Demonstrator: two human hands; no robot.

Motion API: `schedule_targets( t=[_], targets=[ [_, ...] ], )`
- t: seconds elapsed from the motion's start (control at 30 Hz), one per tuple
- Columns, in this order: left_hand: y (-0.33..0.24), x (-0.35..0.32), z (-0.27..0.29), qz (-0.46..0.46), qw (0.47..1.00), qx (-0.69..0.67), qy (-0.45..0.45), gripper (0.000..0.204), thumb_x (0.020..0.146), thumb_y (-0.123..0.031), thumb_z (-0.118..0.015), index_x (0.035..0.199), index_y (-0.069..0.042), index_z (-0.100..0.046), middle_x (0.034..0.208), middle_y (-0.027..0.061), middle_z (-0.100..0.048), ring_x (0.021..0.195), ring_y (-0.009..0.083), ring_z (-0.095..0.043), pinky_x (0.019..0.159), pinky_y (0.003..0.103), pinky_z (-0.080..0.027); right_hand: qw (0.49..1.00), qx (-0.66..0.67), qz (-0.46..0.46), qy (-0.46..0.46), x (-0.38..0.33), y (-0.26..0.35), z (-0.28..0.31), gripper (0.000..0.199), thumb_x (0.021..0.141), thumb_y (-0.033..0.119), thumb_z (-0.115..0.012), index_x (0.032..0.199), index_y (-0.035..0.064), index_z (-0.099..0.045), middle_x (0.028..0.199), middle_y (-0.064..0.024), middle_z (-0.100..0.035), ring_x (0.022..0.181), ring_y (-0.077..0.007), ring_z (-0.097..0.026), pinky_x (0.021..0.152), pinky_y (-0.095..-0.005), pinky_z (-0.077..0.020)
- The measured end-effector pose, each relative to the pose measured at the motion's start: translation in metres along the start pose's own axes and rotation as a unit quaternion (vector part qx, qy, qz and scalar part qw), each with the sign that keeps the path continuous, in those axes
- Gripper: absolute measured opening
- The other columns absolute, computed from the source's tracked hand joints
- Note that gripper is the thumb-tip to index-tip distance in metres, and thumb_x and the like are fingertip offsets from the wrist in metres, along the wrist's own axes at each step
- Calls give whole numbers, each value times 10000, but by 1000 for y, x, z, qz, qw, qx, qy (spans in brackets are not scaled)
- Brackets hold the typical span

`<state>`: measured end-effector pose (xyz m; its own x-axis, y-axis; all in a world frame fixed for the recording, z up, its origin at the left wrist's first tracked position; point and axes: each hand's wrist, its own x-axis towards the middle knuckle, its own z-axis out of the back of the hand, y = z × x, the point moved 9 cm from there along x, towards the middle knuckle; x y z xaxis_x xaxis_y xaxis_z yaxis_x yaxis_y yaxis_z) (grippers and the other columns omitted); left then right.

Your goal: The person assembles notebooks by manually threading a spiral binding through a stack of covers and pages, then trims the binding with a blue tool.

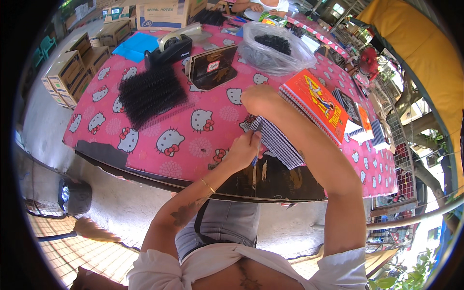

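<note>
A stack of spiral-bound notebooks, with dark coils in rows along the side facing me, lies at the table's near edge. My left hand is closed around a slim tool with a blue end, its dark tip against the stack's left end. Over the far end of that stack bends my right hand; its fingers are tucked under and hidden. The right forearm passes above the stack. Right of it sits a red-orange spiral notebook with a yellow figure on its cover.
Black plastic coils lie piled at left, near a tape dispenser and a dark board. A clear bag holds more coils. More notebooks line the right. Cardboard boxes stand beyond; another person sits across.
</note>
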<state>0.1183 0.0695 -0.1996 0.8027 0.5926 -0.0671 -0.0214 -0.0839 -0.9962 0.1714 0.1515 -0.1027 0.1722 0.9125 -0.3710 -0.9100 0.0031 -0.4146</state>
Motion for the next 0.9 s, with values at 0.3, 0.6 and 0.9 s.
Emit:
schedule_targets(
  t=[0.3, 0.6, 0.9],
  targets=[
    [0, 14, 6, 44, 999, 9, -6, 405, 1038, -340, -391, 1078, 40, -524, 788, 121, -639, 639, 212, -693, 499, 338, -558, 1000, -13, 1, -5, -3, -4, -7, 264, 858, 119, -615, 1091, 66, -726, 1130, -110, -706, 1039, -274, -686, 810, -401, -563],
    [13, 16, 12, 19, 999, -25, -34, 422, 1038, -351, -391, 1052, 44, -539, 732, 108, -610, 573, 188, -654, 485, 337, -549, 999, -10, 32, -8, 4, 7, -7, 257, 821, 112, -660, 1061, 54, -730, 1109, -129, -708, 1027, -283, -687, 810, -414, -563],
    [19, 0, 5, 23, 998, -54, -35, 374, 1020, -302, -413, 949, 53, -508, 680, 105, -586, 541, 190, -627, 466, 337, -513, 999, 39, 6, -13, 21, -3, -28, 241, 792, 105, -697, 1019, 38, -742, 1082, -148, -714, 1012, -291, -691, 797, -420, -564]
  ],
)
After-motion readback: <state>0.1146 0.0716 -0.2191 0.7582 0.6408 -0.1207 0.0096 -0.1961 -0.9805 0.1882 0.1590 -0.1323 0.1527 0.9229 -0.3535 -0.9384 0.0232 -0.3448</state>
